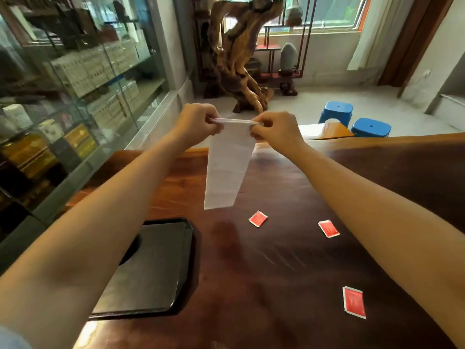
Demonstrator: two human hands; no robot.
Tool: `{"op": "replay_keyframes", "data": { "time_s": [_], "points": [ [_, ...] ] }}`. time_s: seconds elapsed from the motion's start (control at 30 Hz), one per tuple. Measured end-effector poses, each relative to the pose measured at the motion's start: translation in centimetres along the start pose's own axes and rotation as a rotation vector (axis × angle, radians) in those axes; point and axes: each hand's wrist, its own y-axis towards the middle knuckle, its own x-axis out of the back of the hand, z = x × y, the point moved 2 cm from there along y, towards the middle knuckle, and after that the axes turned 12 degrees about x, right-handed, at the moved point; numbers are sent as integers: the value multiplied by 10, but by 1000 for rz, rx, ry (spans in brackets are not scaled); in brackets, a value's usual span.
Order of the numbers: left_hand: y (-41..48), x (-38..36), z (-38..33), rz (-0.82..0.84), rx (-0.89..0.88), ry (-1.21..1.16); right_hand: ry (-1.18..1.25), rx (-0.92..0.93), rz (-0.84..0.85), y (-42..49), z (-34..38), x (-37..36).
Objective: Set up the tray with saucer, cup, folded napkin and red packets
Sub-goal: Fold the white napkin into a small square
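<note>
**Napkin held aloft above the surface**

We see both arms stretched forward over a dark wooden surface (pixel 276 260). The left hand (pixel 195 122) and the right hand (pixel 278 131) are each pinched shut on an upper corner of a white napkin (pixel 226 167), one at the left end of its top edge and one at the right. The top edge runs taut between them, and the rest of the napkin hangs straight down as a long strip, its lower end clear of the surface.

A black tray (pixel 156 268) lies on the near left of the surface, partly hidden by the left forearm. We cannot tell what the dark rounded shape on the tray beneath the forearm is.

Three red packets rest flat on the surface, well apart from one another and outside the tray: one (pixel 258 218) just below the napkin's hanging end, one (pixel 328 228) to its right, beside the right forearm, and one (pixel 354 302) nearer and further right.

Two blue stools (pixel 337 113) stand on the floor beyond the far edge.
</note>
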Motion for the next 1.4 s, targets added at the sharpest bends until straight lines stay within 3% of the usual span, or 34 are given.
{"op": "replay_keyframes", "data": {
  "time_s": [0.13, 0.27, 0.4, 0.7, 0.93, 1.23, 1.4],
  "points": [
    [-77, -40, 33, -55, -20, -44, -94, 115, 3, -71, -14, -29],
    [-189, -104, 63, 58, 79, -106, -6, 106, 156, -178, -36, -60],
    [-287, -153, 77, 160, 207, -156, 14, 1, 372, -268, -51, -78],
    [-378, -177, 84, 271, 407, -304, 88, -174, 488, -352, -57, -90],
    [-343, -166, 92, 250, 431, -301, 123, -236, 529, -321, -66, -97],
    [-163, -166, 127, 268, 422, -210, 171, -301, 354, -163, -123, -130],
    [-103, -210, 167, 370, 539, -139, 69, -355, 467, -113, -172, -168]
  ]
}}
